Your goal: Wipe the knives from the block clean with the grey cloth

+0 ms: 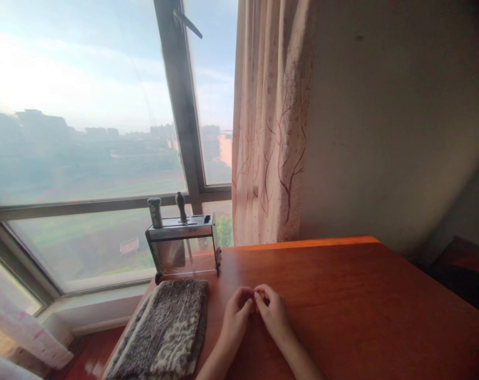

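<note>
My left hand (239, 306) and my right hand (269, 303) meet fingertip to fingertip just over the wooden table (342, 306). On both, thumb and fingers are bent into a pinch. Whatever lies between the tips, if anything, is too small to make out. Left of my left hand lies a folded grey and white towel (168, 322). Behind the towel stands a knife block (184, 228) with see-through sides. Two dark handles stick up from its top, and a broad blade shows inside.
Beyond the table's left and far edges is a large window (84, 132) with a metal frame. A patterned curtain (271, 132) hangs at the back, beside a grey wall (382, 121). Another curtain (25, 322) hangs at the lower left. A dark piece of furniture (465, 264) stands at the right.
</note>
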A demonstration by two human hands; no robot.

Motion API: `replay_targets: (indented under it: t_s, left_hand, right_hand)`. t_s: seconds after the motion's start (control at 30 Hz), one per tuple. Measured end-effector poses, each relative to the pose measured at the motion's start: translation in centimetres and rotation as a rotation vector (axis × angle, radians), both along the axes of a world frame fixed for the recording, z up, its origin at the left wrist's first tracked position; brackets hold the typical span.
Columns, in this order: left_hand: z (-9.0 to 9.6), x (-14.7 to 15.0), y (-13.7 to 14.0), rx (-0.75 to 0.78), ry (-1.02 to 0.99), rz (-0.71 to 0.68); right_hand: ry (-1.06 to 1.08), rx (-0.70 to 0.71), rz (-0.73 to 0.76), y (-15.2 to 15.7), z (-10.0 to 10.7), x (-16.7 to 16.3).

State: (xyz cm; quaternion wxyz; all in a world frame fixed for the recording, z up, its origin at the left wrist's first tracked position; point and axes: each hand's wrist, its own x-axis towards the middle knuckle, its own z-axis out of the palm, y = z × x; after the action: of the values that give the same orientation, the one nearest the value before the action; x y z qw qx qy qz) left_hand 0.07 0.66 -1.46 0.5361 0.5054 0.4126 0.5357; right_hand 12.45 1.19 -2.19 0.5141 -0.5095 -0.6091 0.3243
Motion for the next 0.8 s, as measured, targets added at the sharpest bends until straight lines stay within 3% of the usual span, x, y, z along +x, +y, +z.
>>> replay_targets:
  t_s: [0.4, 0.8]
  left_hand:
    - [0.7, 0.4, -0.3, 0.03, 0.008, 0.029]
    - [0.6, 0.0, -0.3, 0.061, 0.148, 0.019]
  right_hand:
    - [0.114, -0.045, 0.019, -0.2, 0.7, 0.0]
    - [0.101, -0.032, 0.074, -0.3, 0.5, -0.3]
